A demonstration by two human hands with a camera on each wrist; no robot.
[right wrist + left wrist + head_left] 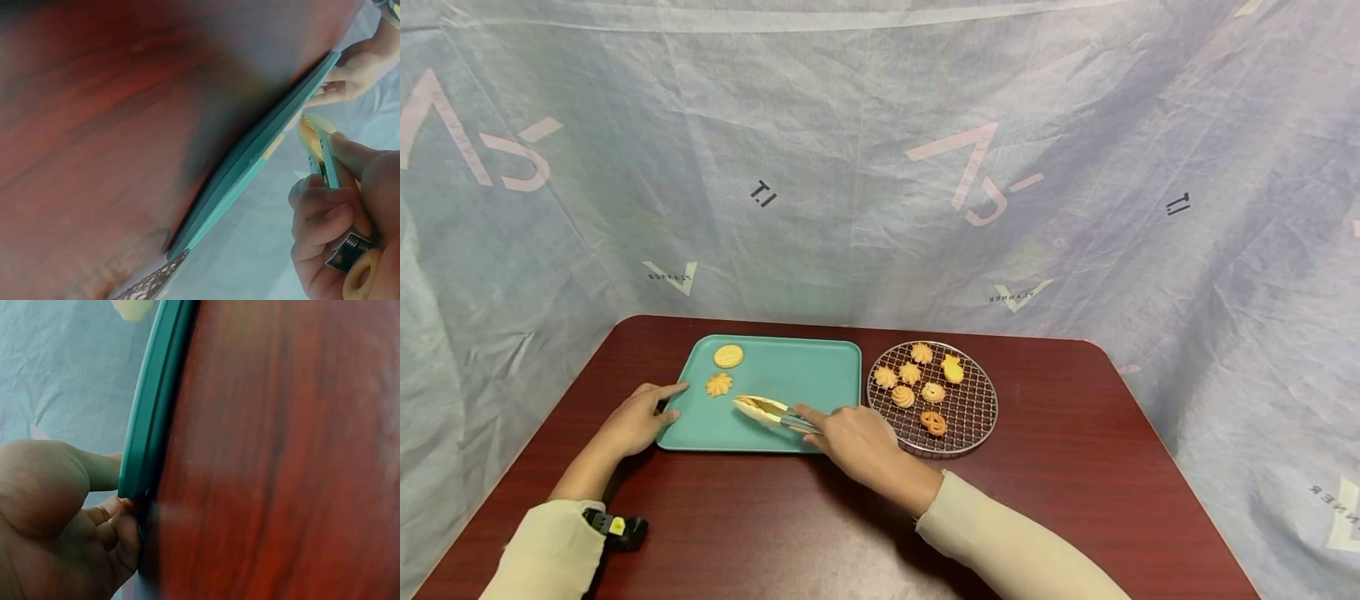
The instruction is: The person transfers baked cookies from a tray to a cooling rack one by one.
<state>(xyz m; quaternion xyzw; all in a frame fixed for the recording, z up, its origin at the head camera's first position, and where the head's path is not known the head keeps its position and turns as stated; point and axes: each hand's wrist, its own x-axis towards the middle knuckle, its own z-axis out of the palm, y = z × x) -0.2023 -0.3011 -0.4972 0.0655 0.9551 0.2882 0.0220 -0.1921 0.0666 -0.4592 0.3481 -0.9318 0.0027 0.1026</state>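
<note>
Dark red bench (pixel 820 533) carries a teal tray (pixel 805 375); left hand (pixel 638 421) steadies its corner, fingers spread, while right hand (pixel 859 446) pinches tongs (pixel 767 410) over it

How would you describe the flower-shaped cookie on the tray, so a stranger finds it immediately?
On the dark red table lies a teal tray, left of a round wire rack. The flower-shaped cookie lies near the tray's left edge, just below a round flat cookie; its petalled outline sets it apart.
</note>
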